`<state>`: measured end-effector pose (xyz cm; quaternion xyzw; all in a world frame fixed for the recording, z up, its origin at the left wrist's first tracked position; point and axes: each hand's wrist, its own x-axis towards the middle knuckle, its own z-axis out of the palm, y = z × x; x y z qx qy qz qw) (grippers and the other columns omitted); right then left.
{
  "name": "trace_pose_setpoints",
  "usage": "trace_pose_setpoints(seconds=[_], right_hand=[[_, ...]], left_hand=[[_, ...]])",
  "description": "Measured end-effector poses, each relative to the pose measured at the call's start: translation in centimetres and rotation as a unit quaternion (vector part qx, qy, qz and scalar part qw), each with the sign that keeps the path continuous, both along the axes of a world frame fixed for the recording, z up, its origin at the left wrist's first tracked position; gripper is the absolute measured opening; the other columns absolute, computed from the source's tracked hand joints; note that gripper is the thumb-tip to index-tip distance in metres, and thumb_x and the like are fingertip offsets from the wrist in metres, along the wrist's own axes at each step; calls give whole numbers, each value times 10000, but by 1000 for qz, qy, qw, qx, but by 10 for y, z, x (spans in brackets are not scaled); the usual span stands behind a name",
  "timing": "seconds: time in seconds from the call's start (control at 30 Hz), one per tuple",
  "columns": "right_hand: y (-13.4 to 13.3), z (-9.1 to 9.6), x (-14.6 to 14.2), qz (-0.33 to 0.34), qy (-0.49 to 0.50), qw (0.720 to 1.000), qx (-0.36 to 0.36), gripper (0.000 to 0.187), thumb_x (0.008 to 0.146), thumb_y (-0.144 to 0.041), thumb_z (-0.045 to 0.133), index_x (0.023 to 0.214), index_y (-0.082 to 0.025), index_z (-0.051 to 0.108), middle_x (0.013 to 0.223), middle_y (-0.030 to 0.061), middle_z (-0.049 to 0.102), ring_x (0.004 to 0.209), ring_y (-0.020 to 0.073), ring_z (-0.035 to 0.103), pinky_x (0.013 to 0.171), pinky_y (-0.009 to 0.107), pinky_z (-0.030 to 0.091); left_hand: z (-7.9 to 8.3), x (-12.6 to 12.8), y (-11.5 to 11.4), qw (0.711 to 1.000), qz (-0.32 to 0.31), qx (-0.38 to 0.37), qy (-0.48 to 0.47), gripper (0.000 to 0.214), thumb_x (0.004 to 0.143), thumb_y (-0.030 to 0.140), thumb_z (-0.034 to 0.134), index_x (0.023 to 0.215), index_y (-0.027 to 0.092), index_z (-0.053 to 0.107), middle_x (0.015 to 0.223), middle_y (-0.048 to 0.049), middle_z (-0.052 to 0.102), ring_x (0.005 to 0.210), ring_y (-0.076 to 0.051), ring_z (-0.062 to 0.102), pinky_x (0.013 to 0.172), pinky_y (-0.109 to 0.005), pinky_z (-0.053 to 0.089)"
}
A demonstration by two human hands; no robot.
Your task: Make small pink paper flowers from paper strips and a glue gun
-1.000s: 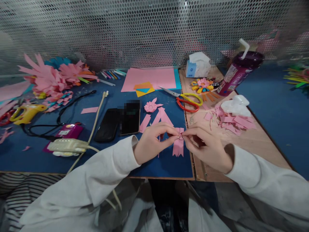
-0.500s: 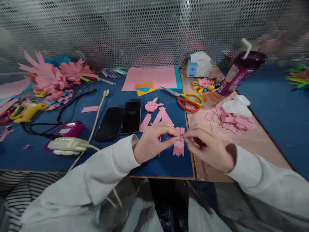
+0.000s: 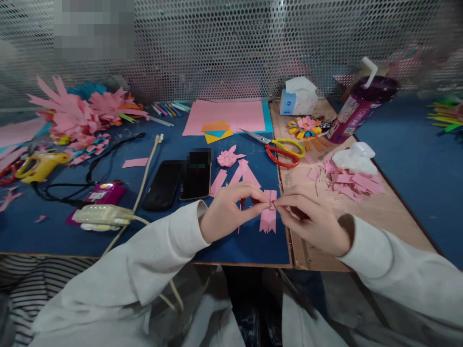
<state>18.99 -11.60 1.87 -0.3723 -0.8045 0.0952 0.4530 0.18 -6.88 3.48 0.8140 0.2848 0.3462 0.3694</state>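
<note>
My left hand (image 3: 234, 210) and my right hand (image 3: 311, 217) meet over the table's right part, thumbs and forefingers pinched close together. Between the fingertips is a small pink paper piece (image 3: 272, 206), mostly covered by the fingers. Right below it lie pink paper strips (image 3: 268, 224) with notched ends, side by side on the blue tabletop. Longer pink strips (image 3: 249, 174) spread out beyond my left hand. A pink paper flower (image 3: 227, 158) with two pointed pieces at its side sits farther back.
Scissors (image 3: 284, 151) with red and yellow handles lie behind the hands. Two phones (image 3: 163, 185) are to the left, near a power strip (image 3: 103, 216) and a yellow glue gun (image 3: 43, 166). Pink scraps (image 3: 356, 183), a purple bottle (image 3: 358, 113) and a tissue box (image 3: 297, 100) stand right.
Hardly anything differs. Both hands keep their pinch in nearly the same spot, with only a very slight shift at the fingertips.
</note>
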Motion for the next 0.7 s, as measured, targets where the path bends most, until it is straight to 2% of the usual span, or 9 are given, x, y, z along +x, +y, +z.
trace_pose_setpoints(seconds=[0.7], right_hand=[[1, 0, 2, 3, -14, 1000, -7, 129, 832, -79, 532, 900, -180, 575, 819, 52, 593, 710, 107, 584, 561, 215, 491]], left_hand=[[0, 1, 1, 1000, -17, 7, -11, 36, 778, 137, 634, 764, 142, 666, 763, -33, 694, 706, -103, 606, 593, -203, 455]])
